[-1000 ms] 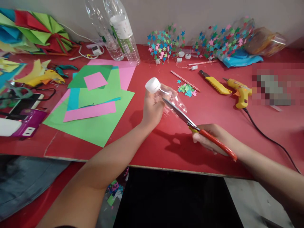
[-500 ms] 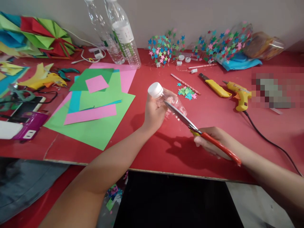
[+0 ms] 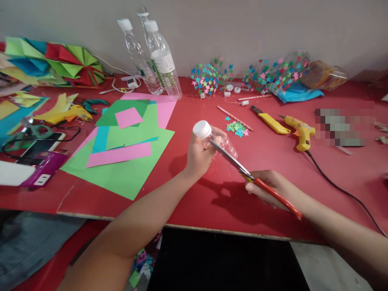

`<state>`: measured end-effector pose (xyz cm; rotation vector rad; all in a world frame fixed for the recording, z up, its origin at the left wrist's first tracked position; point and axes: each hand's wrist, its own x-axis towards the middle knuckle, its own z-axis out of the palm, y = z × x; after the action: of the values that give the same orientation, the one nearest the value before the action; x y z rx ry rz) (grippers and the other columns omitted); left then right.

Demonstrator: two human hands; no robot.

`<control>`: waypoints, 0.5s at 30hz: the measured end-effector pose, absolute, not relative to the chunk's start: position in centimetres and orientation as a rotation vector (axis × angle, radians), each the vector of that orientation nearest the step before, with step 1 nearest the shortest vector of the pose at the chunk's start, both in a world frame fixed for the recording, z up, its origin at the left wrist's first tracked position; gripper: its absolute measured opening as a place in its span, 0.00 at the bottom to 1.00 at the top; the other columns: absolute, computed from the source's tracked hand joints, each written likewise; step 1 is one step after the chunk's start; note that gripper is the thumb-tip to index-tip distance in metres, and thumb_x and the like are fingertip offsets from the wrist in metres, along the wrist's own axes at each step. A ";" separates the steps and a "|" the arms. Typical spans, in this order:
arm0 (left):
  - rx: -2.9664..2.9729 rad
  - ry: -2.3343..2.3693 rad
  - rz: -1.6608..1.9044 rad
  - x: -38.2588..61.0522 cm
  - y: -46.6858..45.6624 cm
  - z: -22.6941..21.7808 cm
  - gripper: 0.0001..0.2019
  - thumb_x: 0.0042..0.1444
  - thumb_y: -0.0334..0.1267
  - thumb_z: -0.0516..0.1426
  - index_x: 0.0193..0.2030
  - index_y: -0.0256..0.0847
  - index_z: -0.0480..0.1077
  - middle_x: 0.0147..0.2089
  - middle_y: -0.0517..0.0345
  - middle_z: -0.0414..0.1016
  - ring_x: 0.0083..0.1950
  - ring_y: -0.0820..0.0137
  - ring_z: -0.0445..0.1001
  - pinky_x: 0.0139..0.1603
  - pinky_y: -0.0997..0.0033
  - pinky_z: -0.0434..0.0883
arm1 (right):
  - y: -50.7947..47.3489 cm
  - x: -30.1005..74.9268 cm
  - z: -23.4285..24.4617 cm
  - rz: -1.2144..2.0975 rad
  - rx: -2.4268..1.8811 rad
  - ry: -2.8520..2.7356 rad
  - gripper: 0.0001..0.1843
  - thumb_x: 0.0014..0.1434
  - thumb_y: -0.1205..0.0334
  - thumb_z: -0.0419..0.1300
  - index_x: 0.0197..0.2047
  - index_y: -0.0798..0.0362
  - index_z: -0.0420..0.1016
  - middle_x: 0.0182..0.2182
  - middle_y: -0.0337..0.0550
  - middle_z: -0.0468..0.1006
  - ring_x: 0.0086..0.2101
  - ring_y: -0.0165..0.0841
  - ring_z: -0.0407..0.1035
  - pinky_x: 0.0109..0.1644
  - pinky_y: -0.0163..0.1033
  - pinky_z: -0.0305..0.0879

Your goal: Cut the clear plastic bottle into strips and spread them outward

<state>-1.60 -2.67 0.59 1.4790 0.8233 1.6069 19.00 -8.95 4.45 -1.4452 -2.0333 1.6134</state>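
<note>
While the left hand (image 3: pixel 201 157) grips the clear bottle piece (image 3: pixel 228 146) near its neck, the right hand (image 3: pixel 265 190) is closed on the handles of the scissors (image 3: pixel 277 197). The bottle piece is held tilted above the red table (image 3: pixel 333 178), in front of the person, with its white cap (image 3: pixel 202 129) towards upper left and the clear plastic sloping down to the right. The red-handled scissors slant up to the left, their blades lying across the near side of the plastic and the tips close to the left thumb. Whether the blades bite into the plastic is hard to make out, the wall being so transparent.

Just beyond the bottle piece: a small heap of paper stars (image 3: pixel 238 128), with a striped stick (image 3: pixel 235 118) lying alongside. Further right, a yellow cutter (image 3: pixel 269 121), then a yellow glue gun (image 3: pixel 300 133), its dark cord running to the table's near edge.

Left of the hands, overlapping sheets: a large light green sheet (image 3: pixel 127 180) beneath, a pink strip (image 3: pixel 121 155) and a dark green sheet (image 3: pixel 107 115) above it, a small pink piece (image 3: pixel 129 117) on top. Capped plastic bottles stand by the wall, a labelled bottle (image 3: pixel 165 62) foremost. Right of these, also along the wall, star-covered clear shapes (image 3: pixel 209 79) and a blue packet (image 3: pixel 298 93).
</note>
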 end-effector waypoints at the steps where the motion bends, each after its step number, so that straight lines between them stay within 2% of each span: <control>1: 1.473 0.807 1.609 -1.6 -2.6 0.5 0.06 0.56 0.36 0.60 0.40 0.43 0.68 0.37 0.57 0.78 0.40 0.69 0.78 0.45 0.64 0.73 | -9.0 19.0 4.4 1.604 -1.454 -2.040 0.26 0.56 0.38 0.59 0.25 0.52 0.60 0.17 0.30 0.57 0.18 0.23 0.52 0.22 0.32 0.46; 4: 1.439 0.772 1.620 -1.6 -2.6 0.2 0.08 0.56 0.36 0.61 0.41 0.44 0.67 0.37 0.59 0.78 0.39 0.69 0.78 0.45 0.64 0.73 | -9.1 19.0 4.2 1.545 -1.471 -2.066 0.26 0.57 0.38 0.58 0.24 0.52 0.59 0.18 0.30 0.56 0.19 0.23 0.51 0.23 0.32 0.46; 10: 1.443 0.852 1.595 -1.5 -2.8 0.8 0.07 0.55 0.40 0.62 0.38 0.43 0.70 0.36 0.57 0.78 0.38 0.68 0.77 0.44 0.63 0.73 | -9.2 18.8 4.1 1.574 -1.497 -2.015 0.28 0.55 0.38 0.60 0.22 0.51 0.55 0.17 0.29 0.54 0.17 0.22 0.50 0.21 0.31 0.46; 15: 1.305 0.890 1.541 -1.2 -2.7 0.7 0.06 0.54 0.38 0.62 0.36 0.44 0.68 0.35 0.57 0.78 0.39 0.68 0.78 0.43 0.64 0.72 | -8.7 18.9 4.3 1.715 -1.546 -1.919 0.25 0.56 0.37 0.58 0.26 0.52 0.63 0.14 0.29 0.57 0.14 0.23 0.55 0.18 0.31 0.52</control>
<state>-1.21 -2.70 0.68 1.3050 0.8904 1.5413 18.87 -8.73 4.35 -1.5460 -1.9194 1.7149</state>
